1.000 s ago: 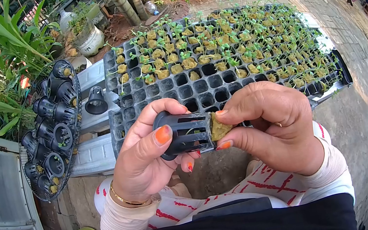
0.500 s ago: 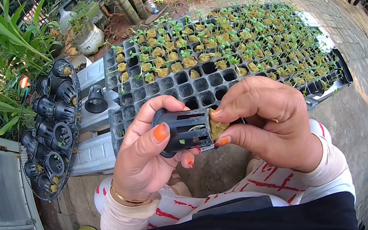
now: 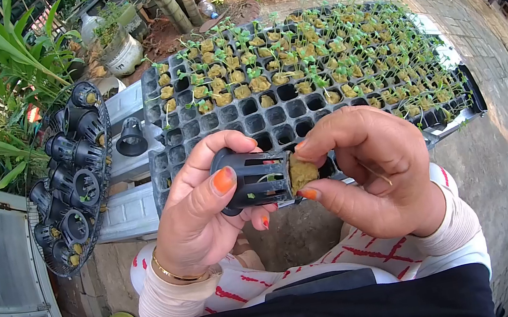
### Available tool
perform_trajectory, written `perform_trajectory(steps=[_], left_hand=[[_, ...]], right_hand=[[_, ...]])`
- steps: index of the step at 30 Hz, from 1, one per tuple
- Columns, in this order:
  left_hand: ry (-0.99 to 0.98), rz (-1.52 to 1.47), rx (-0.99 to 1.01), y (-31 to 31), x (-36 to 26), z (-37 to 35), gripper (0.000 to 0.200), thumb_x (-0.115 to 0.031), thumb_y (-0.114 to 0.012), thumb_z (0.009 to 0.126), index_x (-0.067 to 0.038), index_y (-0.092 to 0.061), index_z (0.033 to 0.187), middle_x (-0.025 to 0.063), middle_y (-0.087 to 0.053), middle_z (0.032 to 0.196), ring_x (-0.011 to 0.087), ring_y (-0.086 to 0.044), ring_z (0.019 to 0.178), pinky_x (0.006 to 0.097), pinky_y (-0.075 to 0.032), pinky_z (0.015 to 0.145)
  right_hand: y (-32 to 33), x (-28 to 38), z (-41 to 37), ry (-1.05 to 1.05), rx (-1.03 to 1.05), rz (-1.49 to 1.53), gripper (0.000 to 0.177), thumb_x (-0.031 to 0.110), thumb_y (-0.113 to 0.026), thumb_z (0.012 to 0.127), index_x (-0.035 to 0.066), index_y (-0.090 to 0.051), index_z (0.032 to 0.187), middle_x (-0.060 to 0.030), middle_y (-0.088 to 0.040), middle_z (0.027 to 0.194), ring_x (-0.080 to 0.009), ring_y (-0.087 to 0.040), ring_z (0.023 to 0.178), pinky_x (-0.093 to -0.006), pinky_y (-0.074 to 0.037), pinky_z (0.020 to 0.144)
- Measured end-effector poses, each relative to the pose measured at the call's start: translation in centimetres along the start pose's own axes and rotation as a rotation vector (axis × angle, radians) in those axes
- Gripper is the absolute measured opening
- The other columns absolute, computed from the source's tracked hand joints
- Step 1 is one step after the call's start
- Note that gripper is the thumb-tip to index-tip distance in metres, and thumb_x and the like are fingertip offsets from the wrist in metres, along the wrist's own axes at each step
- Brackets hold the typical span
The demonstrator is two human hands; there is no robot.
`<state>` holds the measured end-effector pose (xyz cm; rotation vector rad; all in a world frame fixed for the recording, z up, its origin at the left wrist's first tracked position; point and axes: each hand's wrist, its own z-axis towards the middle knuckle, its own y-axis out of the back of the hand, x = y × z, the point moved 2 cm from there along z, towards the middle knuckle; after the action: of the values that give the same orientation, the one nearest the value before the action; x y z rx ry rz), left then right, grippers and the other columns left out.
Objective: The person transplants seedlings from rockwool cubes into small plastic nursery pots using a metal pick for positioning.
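Head view.
- Left hand: curled round a black net pot, thumb on the near side and fingers behind; firm, closed hold. Pot on its side, wide rim toward the left palm, slotted narrow end toward the right hand.
- Right hand: thumb and index finger lightly pinching the opposite edges of a brownish growing plug; a gap between the two digits behind it. Thin pale strand beside the curled fingers.
- Plug: at the narrow end of the pot, in front of the seedling tray, part of it outside. A scrap of green leaf shows through the slots.
- Just changed: right index finger lifted and arched wider, its tip nearer the plug's upper edge. The pinch appears slacker, leaving more of the plug exposed; this reads as an adjustment of hold rather than a release.
- Against the earlier frames: the leaf, not evident in the first, shows in the second and now; the strand looks longer. Left hold and pot almost unchanged.
- Surroundings: seedling tray, many cells bearing plugs and sprouts; mesh basket of similar pots at left; single upright pot between them on metal slats.
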<state>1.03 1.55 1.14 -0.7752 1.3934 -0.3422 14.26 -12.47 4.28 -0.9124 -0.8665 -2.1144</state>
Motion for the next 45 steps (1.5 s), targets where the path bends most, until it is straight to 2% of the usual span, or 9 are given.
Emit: perform_trajectory(steps=[11, 16, 22, 24, 31, 38, 40, 42, 45], left_hand=[[-0.027, -0.009, 0.032, 0.6, 0.4, -0.1, 0.049, -0.024, -0.059, 0.088, 0.003, -0.034, 0.121, 0.0228, -0.05, 0.117, 0.0294, -0.063, 0.093, 0.0314, -0.059, 0.057], [-0.025, 0.004, 0.02, 0.2, 0.5, -0.1, 0.044, -0.024, -0.059, 0.089, -0.002, -0.041, 0.122, 0.0152, -0.058, 0.106, 0.0198, -0.063, 0.083, 0.0258, -0.054, 0.059], [-0.061, 0.099, 0.041, 0.3, 0.3, 0.0, 0.046, -0.024, -0.061, 0.088, -0.002, -0.042, 0.123, 0.0142, -0.057, 0.106, 0.02, -0.063, 0.083, 0.0265, -0.054, 0.058], [-0.06, 0.087, 0.025, 0.1, 0.1, 0.0, 0.046, -0.025, -0.061, 0.088, -0.002, -0.041, 0.123, 0.0137, -0.057, 0.106, 0.0201, -0.063, 0.083, 0.0266, -0.054, 0.058], [-0.047, 0.042, -0.028, -0.7, -0.1, -0.1, 0.049, -0.027, -0.061, 0.088, -0.003, -0.041, 0.125, 0.0108, -0.055, 0.107, 0.0204, -0.064, 0.082, 0.0266, -0.055, 0.059], [-0.025, 0.054, -0.024, -0.8, 0.2, -0.1, 0.05, -0.026, -0.062, 0.087, -0.002, -0.041, 0.126, 0.0094, -0.055, 0.107, 0.0199, -0.064, 0.087, 0.0258, -0.056, 0.06], [-0.087, 0.231, -0.073, -0.8, 0.2, -0.1, 0.065, -0.031, -0.068, 0.082, 0.005, -0.036, 0.126, 0.0169, -0.052, 0.11, 0.0234, -0.065, 0.078, 0.0266, -0.058, 0.054], [-0.083, 0.272, -0.071, -1.0, 0.0, -0.2, 0.065, -0.031, -0.069, 0.081, 0.005, -0.037, 0.125, 0.0163, -0.053, 0.109, 0.0225, -0.065, 0.077, 0.0263, -0.057, 0.054], [-0.091, 0.326, -0.07, -1.1, 0.0, 0.0, 0.065, -0.031, -0.07, 0.08, 0.005, -0.038, 0.124, 0.0158, -0.054, 0.108, 0.0217, -0.065, 0.076, 0.0259, -0.057, 0.053]], right_hand=[[0.0, -0.8, 0.2, 0.202, 0.084, -0.017, 0.017, -0.006, -0.067, 0.068, 0.0, -0.066, 0.084, -0.0096, -0.063, 0.077, -0.0175, -0.059, 0.068, -0.0266, -0.045, 0.055], [0.0, -0.7, 0.3, 0.217, 0.084, -0.044, 0.017, -0.007, -0.064, 0.068, 0.0, -0.065, 0.083, -0.0085, -0.063, 0.077, -0.0158, -0.058, 0.065, -0.0254, -0.043, 0.053], [0.0, -1.1, 0.3, -0.129, 0.003, 0.048, 0.013, -0.006, -0.064, 0.064, 0.001, -0.062, 0.075, -0.0086, -0.06, 0.071, -0.0205, -0.059, 0.062, -0.0288, -0.046, 0.054], [0.2, -1.3, 0.7, 0.171, 0.071, -0.008, 0.014, -0.004, -0.063, 0.068, 0.002, -0.064, 0.081, -0.0075, -0.061, 0.076, -0.0133, -0.055, 0.061, -0.0243, -0.039, 0.051], [0.5, -0.6, 0.9, 0.294, 0.094, -0.019, 0.021, -0.007, -0.061, 0.068, -0.001, -0.065, 0.088, -0.0093, -0.062, 0.078, -0.0134, -0.057, 0.066, -0.0232, -0.04, 0.052], [0.4, 0.2, 0.6, 0.136, 0.098, -0.008, 0.053, -0.011, -0.057, 0.068, -0.003, -0.047, 0.12, -0.0079, -0.06, 0.085, -0.0054, -0.054, 0.066, -0.0159, -0.036, 0.049], [0.8, 0.7, 0.7, 0.046, 0.155, -0.042, 0.056, -0.011, -0.057, 0.068, -0.003, -0.044, 0.122, -0.0077, -0.06, 0.087, -0.0053, -0.054, 0.067, -0.0159, -0.037, 0.049], [0.9, 0.4, 0.7, -0.258, 0.14, 0.159, 0.059, -0.011, -0.058, 0.067, -0.002, -0.041, 0.123, -0.0076, -0.059, 0.087, -0.0048, -0.052, 0.063, -0.0147, -0.037, 0.05], [0.1, -1.2, 0.8, -0.345, 0.03, 0.462, 0.061, -0.01, -0.059, 0.067, -0.001, -0.039, 0.124, -0.0068, -0.059, 0.081, -0.004, -0.049, 0.06, -0.0145, -0.037, 0.052]])
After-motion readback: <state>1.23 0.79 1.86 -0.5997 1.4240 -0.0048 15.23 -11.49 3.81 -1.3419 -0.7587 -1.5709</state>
